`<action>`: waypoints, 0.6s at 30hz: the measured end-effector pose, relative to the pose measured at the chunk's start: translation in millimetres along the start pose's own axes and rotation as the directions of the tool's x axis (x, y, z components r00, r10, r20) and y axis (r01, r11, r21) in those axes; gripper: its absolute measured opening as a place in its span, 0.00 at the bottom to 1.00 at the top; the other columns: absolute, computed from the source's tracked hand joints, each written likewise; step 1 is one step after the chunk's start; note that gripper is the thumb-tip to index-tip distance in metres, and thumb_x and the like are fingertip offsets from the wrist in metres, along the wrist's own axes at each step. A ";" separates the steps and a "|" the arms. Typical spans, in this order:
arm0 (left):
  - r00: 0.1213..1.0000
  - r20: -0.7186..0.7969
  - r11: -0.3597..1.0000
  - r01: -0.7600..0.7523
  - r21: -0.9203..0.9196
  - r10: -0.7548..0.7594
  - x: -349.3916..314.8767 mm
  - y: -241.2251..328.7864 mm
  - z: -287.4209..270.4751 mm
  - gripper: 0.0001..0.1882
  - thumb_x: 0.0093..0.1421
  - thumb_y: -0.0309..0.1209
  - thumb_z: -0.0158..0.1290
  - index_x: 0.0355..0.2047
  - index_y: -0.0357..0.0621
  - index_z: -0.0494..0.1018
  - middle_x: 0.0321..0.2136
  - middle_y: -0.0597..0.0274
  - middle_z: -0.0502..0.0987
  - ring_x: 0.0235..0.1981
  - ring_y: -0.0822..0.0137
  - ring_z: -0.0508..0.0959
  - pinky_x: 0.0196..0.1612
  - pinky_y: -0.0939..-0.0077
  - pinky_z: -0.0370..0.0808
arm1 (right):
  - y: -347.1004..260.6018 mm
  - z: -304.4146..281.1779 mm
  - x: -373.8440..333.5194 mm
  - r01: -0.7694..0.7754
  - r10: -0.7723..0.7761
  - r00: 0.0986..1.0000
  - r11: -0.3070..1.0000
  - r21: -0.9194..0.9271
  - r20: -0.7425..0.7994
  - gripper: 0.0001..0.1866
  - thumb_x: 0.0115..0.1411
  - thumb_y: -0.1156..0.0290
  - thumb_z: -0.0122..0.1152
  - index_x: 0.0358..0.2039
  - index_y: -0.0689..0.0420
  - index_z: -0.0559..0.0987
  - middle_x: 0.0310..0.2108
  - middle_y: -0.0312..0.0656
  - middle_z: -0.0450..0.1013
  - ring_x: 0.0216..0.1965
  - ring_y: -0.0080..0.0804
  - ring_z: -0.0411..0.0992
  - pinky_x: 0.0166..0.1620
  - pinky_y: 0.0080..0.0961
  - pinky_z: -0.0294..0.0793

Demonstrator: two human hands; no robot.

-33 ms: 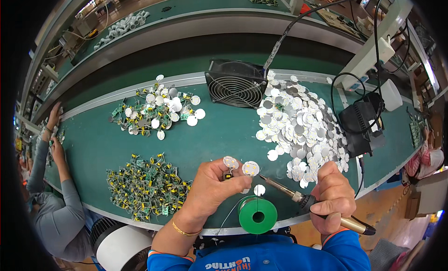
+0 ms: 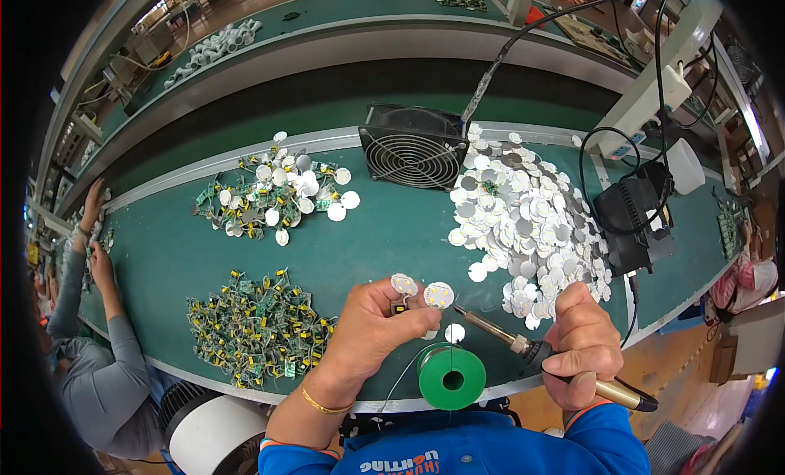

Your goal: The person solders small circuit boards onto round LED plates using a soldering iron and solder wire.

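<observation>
My left hand (image 2: 370, 332) is closed, pinching a round white LED board (image 2: 439, 295) with small yellow chips at its fingertips. Another white LED disc (image 2: 402, 284) sticks up between the fingers, with a small component below it. My right hand (image 2: 585, 348) wraps around the handle of a soldering iron (image 2: 523, 346). The iron's tip points left and ends just right of the LED board, seemingly a little apart from it. Below the hands stands a green solder spool (image 2: 466, 369), with one loose white disc (image 2: 455, 333) at its upper edge.
Small circuit boards (image 2: 257, 328) lie heaped at left, with a mixed pile of boards and discs (image 2: 278, 189) behind. A black fan (image 2: 415, 152) stands at the back. Loose discs (image 2: 531, 221) spread at right, beside a black device (image 2: 630, 213) with cables. A co-worker (image 2: 106, 352) sits far left.
</observation>
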State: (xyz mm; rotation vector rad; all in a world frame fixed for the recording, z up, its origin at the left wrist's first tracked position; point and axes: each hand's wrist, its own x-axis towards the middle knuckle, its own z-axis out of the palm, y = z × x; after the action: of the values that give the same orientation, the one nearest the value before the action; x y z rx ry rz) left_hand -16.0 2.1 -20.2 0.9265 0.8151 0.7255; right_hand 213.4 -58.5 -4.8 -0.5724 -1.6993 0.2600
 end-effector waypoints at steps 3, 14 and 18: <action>1.000 0.012 1.000 0.006 -0.009 -0.006 0.6 -1.3 -0.5 0.04 0.54 0.25 0.61 0.27 0.41 0.76 0.25 0.70 0.77 0.27 0.81 0.73 0.32 0.84 0.70 | -2.6 -0.3 0.4 -0.008 0.008 1.000 1.000 -0.006 0.008 0.15 0.67 0.61 0.50 0.29 0.57 0.77 0.10 0.31 0.57 0.12 0.27 0.54 0.25 0.30 0.59; 0.997 -0.054 0.990 -0.045 0.131 0.052 -2.1 -2.0 2.0 0.04 0.54 0.25 0.60 0.26 0.41 0.75 0.21 0.75 0.73 0.24 0.85 0.67 0.28 0.87 0.64 | 0.2 2.0 2.2 -0.059 0.057 0.992 0.998 0.021 0.108 0.06 0.54 0.75 0.52 0.26 0.58 0.78 0.10 0.32 0.57 0.12 0.28 0.53 0.26 0.30 0.59; 0.996 -0.064 0.991 -0.057 0.121 0.065 -3.4 -1.7 3.5 0.05 0.54 0.25 0.60 0.26 0.41 0.75 0.21 0.76 0.72 0.23 0.86 0.66 0.26 0.88 0.62 | 0.6 1.8 3.7 -0.063 0.060 0.991 0.998 0.022 0.120 0.05 0.52 0.77 0.52 0.25 0.58 0.78 0.10 0.32 0.57 0.12 0.28 0.53 0.26 0.29 0.58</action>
State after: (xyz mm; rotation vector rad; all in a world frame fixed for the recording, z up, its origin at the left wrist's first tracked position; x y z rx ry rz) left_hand -14.5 -2.8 -19.5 1.0426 0.9005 0.7709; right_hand 211.4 -55.9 -2.3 -0.6013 -1.7924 0.3661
